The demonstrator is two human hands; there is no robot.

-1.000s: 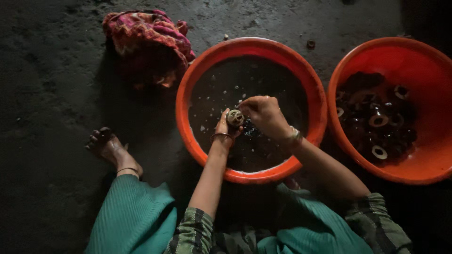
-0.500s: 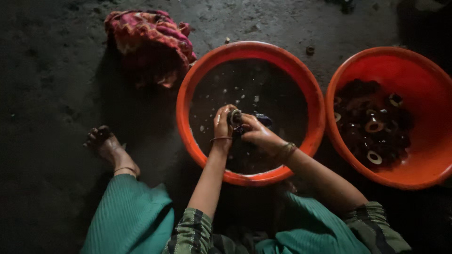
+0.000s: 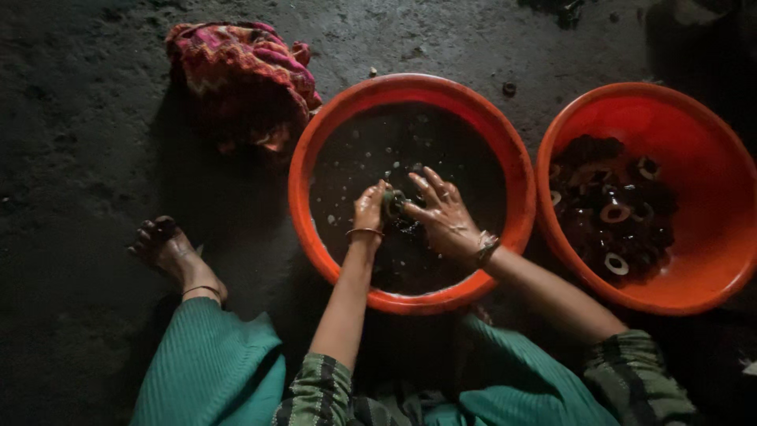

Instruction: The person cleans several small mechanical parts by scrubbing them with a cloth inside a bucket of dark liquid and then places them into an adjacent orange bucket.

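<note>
Squatting at the bottom of the view, the person wears green ribbed trousers [image 3: 206, 371] and dark plaid sleeves [image 3: 319, 393], with one bare foot [image 3: 169, 251] out to the left on the dark concrete floor [image 3: 71, 142]. Both forearms reach forward over the near rim of the round orange plastic basin of dark water [image 3: 505, 158]. The left hand [image 3: 369, 211] is curled around a small round dark ring-like part [image 3: 393, 203], gripping it just above the water surface. The right hand [image 3: 441, 213] lies immediately to the right of it, fingers spread and fanned up and leftwards, fingertips touching the part. So the part sits between the two hands, held by the left; it is too small and dim to tell its axis or facing. Farther right stands a second orange plastic basin [image 3: 710, 158], holding a heap of dark rings with pale centres [image 3: 615, 213]. Beyond, at upper left, lies a crumpled pink patterned cloth [image 3: 236, 67].
</note>
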